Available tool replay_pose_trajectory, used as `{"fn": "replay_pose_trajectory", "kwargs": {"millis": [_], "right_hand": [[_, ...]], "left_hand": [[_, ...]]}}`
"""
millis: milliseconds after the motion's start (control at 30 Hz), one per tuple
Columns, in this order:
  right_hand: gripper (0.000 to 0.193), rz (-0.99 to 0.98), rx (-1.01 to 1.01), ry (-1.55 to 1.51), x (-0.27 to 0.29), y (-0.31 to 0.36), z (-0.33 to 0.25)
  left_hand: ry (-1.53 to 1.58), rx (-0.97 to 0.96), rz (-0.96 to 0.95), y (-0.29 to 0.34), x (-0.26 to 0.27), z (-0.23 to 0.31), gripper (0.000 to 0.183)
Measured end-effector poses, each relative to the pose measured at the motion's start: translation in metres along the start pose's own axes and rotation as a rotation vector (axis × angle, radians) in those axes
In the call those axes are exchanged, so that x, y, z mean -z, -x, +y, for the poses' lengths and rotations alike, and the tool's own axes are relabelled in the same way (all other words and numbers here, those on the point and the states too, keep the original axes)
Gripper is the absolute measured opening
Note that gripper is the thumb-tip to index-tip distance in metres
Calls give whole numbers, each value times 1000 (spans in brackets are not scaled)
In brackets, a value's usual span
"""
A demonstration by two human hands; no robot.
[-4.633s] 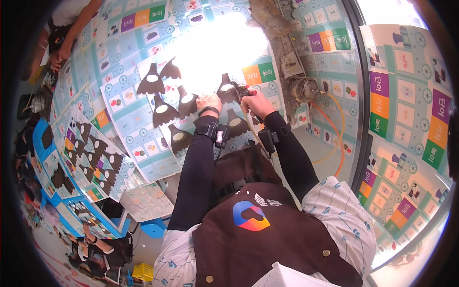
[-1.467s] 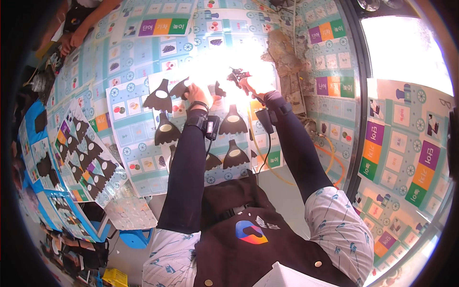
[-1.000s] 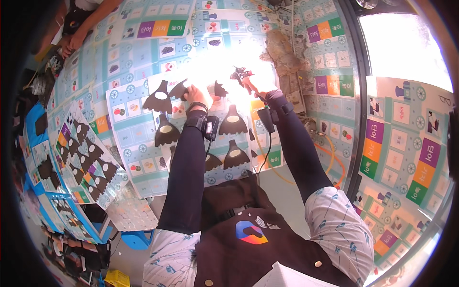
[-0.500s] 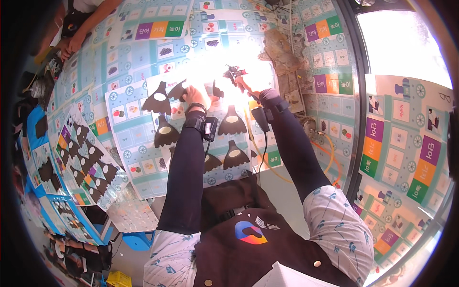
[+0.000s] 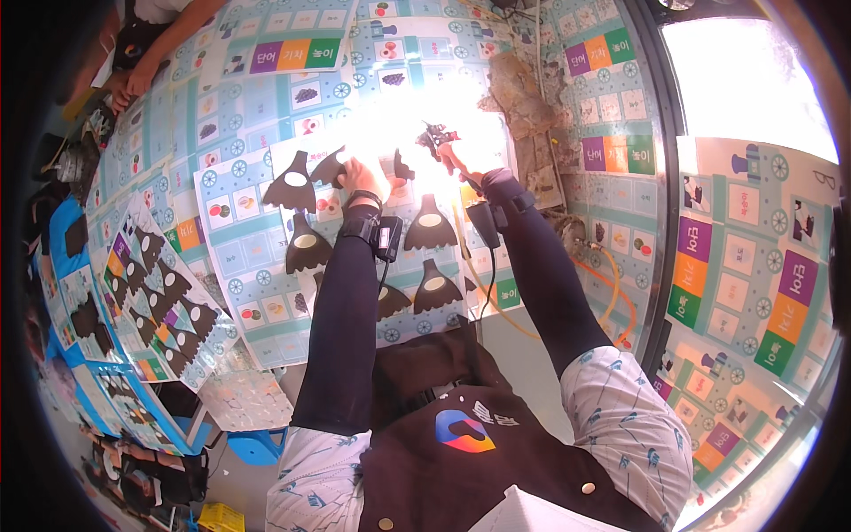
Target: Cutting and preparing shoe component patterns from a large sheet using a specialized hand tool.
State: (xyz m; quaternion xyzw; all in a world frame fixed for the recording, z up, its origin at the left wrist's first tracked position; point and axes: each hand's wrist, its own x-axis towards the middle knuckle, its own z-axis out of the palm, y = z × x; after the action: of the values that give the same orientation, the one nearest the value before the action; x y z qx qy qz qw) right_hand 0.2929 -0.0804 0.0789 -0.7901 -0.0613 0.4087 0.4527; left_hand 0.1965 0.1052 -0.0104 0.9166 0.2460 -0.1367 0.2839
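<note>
Dark bell-shaped pieces with scalloped lower edges and pale ovals lie on a printed sheet, among them one piece [image 5: 291,183] left of my left hand [image 5: 366,180]. That hand rests low over the sheet, touching or close to another dark piece [image 5: 329,167]; glare washes out its fingers. My right hand [image 5: 459,161] is closed around a small dark and red spray gun [image 5: 436,139], held above the far part of the sheet. Between my arms lie more pieces, including one [image 5: 431,223] with its oval showing. Strong glare hides the area beyond both hands.
A yellowish hose [image 5: 464,244] runs down between my arms. A rough brown lump [image 5: 523,93] stands right of the glare, beside the sheet-covered wall. More dark pieces lie on a sheet [image 5: 142,213] at left. Another person's hands [image 5: 131,87] show at far left.
My right hand and the spray gun have shifted very slightly, and the right forearm with them. My left hand and the dark pieces stay as they were.
</note>
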Motion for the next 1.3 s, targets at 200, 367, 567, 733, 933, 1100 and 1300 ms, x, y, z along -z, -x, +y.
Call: {"fn": "replay_pose_trajectory", "kwargs": {"millis": [200,367,567,733,933,1100,1300], "right_hand": [[20,-14,-7,8,-4,0,5],[20,-24,-34,16,-6,1,7],[20,-12,-40,-12,1,6,9],[20,7,-46,-66,3,13,4],[20,53,-84,-191,-2,55,-14],[27,145,-121,-219,-16,93,-36],[21,81,-100,-290,-55,90,-51]], "left_hand": [[17,-14,8,5,7,3,89],[-27,-28,-38,2,5,2,88],[-48,-16,-15,0,2,-1,88],[-68,-35,-23,-2,0,-5,85],[420,-172,3,-10,17,-41,30],[-63,-152,445,1,39,-82,35],[-109,-72,127,7,29,-83,36]]}}
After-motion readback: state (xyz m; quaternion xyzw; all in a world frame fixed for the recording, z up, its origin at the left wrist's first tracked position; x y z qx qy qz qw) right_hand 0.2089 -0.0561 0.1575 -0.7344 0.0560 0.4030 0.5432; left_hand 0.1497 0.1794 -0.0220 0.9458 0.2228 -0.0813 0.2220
